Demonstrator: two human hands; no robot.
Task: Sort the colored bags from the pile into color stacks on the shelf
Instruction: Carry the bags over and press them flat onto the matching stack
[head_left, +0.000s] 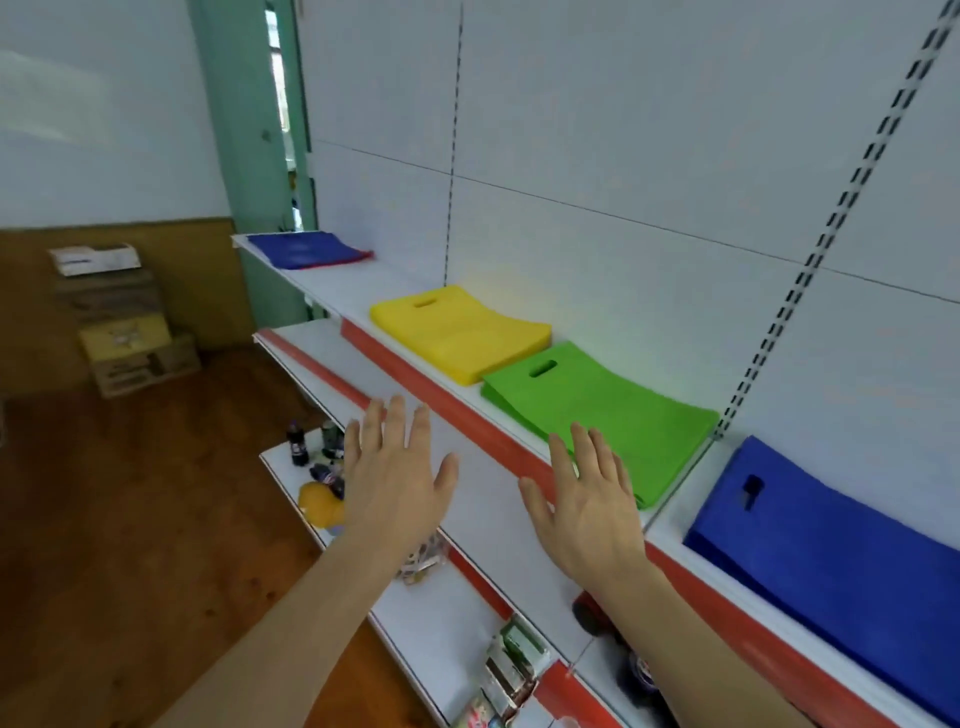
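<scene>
Both hands are raised in front of the shelving, palms away, fingers straight and spread wide; nothing is held. The left hand (397, 480) is seen over the lower shelf level; the right hand (587, 501) is seen just in front of the red edge strip (467, 423) of the top shelf (332, 280), its fingertips overlapping the near corner of the green stack; contact cannot be told.

Four bag stacks are laid flat along the top shelf: a blue stack (306, 249) at the far end with a red edge showing beneath it; a yellow stack (460, 330) well apart from it; a green stack (602, 415) just beside the yellow, corners nearly touching; a second blue stack (836, 545) nearest the camera, past the shelf divider. Handle cut-outs are visible on yellow, green and near blue.

Bottles (311, 441) and a yellow object (319, 501) are seen on lower shelves; cardboard boxes (124, 322) are stacked on the wooden floor by the wall.
</scene>
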